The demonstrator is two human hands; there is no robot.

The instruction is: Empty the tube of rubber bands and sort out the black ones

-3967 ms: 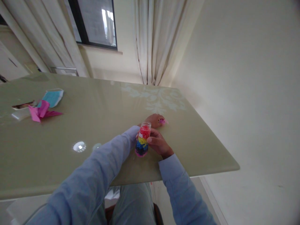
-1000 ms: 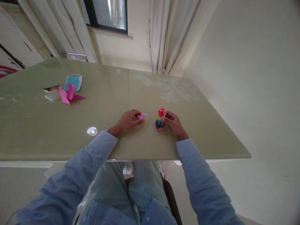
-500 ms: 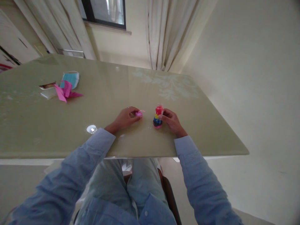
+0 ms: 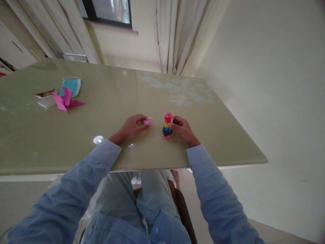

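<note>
My right hand (image 4: 183,128) has its thumb and fingers closed around the side of a small clear bottle (image 4: 168,124). Layers of red, yellow, blue and black fill it, above a pink base. The bottle is upright on the table, and its top looks uncovered. To the left, my left hand (image 4: 132,127) pinches a small pink cap (image 4: 147,121) with a thin tab or strip at its top. A short gap of tabletop separates the cap from the bottle.
The glossy greenish table (image 4: 106,88) carries a pink folded-paper shape (image 4: 66,99) at far left. Behind that lie a blue face mask (image 4: 71,86), a clear packet (image 4: 46,102) and a dark-patterned card (image 4: 44,94). A wall (image 4: 274,84) stands to the right.
The whole view has shifted slightly, so everything appears a little further left. Both hands keep the same grips, with the bottle and the cap about equally far apart.
</note>
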